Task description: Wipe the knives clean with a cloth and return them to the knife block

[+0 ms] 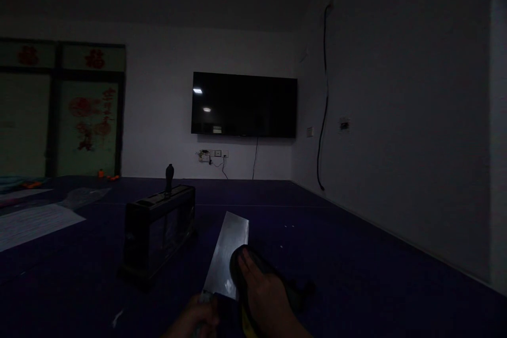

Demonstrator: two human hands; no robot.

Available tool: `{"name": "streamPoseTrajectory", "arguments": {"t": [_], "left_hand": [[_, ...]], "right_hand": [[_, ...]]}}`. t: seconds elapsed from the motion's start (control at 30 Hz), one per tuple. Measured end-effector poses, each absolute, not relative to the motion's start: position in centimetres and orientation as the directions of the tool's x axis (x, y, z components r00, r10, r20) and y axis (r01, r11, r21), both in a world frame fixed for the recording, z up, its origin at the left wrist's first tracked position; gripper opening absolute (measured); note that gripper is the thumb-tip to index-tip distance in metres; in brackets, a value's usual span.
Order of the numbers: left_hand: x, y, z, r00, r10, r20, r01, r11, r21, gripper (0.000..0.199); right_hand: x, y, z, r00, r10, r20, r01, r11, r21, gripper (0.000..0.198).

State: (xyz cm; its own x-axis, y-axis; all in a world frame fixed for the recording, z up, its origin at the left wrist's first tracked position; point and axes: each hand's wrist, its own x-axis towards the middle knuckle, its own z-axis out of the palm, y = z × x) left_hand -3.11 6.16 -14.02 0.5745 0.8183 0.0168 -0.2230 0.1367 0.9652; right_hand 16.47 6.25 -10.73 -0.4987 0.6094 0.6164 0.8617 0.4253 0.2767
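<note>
A cleaver point(227, 253) with a broad, shiny rectangular blade points away from me, low in the centre. My left hand point(198, 317) is closed around its handle. My right hand point(263, 293) lies over a dark, rounded object point(236, 269), fingers together and pressed on it. That object rests against the right side of the blade, and a yellow strip shows near its lower end; its kind is too dark to make out. To the left stands a black knife block point(158, 232) with open-looking sides. One black handle point(169, 178) sticks up from its top.
A purple-covered surface point(340, 264) reaches back to the walls. White sheets point(39, 224) and clear plastic wrap point(85, 198) lie at the left. Small orange items point(106, 177) sit farther back. A television point(244, 105) hangs on the far wall, and a cable point(325, 95) runs down the right wall.
</note>
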Motion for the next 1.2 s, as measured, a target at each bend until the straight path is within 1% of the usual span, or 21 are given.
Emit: {"name": "streamPoseTrajectory", "arguments": {"t": [0.1,0.2,0.3,0.43,0.57,0.67,0.8,1.0,1.2], "left_hand": [[-2.7,6.6,-14.7,0.550,0.834,0.031,-0.244,0.125,0.962,0.035],[-2.1,7.0,-15.5,0.519,0.854,0.045,-0.266,0.110,0.958,0.043],[-1.9,7.3,-16.1,0.481,0.876,0.047,-0.287,0.107,0.952,0.048],[-1.8,7.6,-16.6,0.461,0.887,0.026,-0.289,0.123,0.949,0.045],[-1.9,7.7,-16.5,0.490,0.871,0.013,-0.251,0.126,0.960,0.042],[-2.4,7.3,-15.8,0.527,0.850,0.014,-0.215,0.118,0.970,0.043],[-3.4,6.4,-14.7,0.562,0.827,0.011,-0.184,0.112,0.977,0.039],[-3.1,6.5,-14.2,0.537,0.844,0.015,-0.179,0.097,0.979,0.032],[-1.9,7.1,-15.4,0.501,0.865,0.021,-0.191,0.087,0.978,0.042]], "right_hand": [[16.6,6.2,-10.7,-0.536,0.579,0.615,0.835,0.472,0.284,0.067],[16.7,6.1,-10.8,-0.586,0.540,0.604,0.796,0.525,0.303,0.062],[16.7,6.0,-11.0,-0.670,0.451,0.589,0.718,0.596,0.360,0.058],[16.7,5.8,-11.0,-0.741,0.336,0.581,0.622,0.669,0.406,0.054],[16.7,5.7,-10.8,-0.764,0.292,0.575,0.587,0.685,0.432,0.050],[16.8,5.7,-11.0,-0.762,0.299,0.575,0.589,0.688,0.424,0.051],[16.6,5.8,-11.5,-0.732,0.359,0.579,0.640,0.655,0.402,0.055],[16.4,5.7,-11.2,-0.690,0.386,0.613,0.697,0.582,0.418,0.056],[16.6,5.4,-10.6,-0.696,0.381,0.608,0.689,0.593,0.417,0.060]]}}
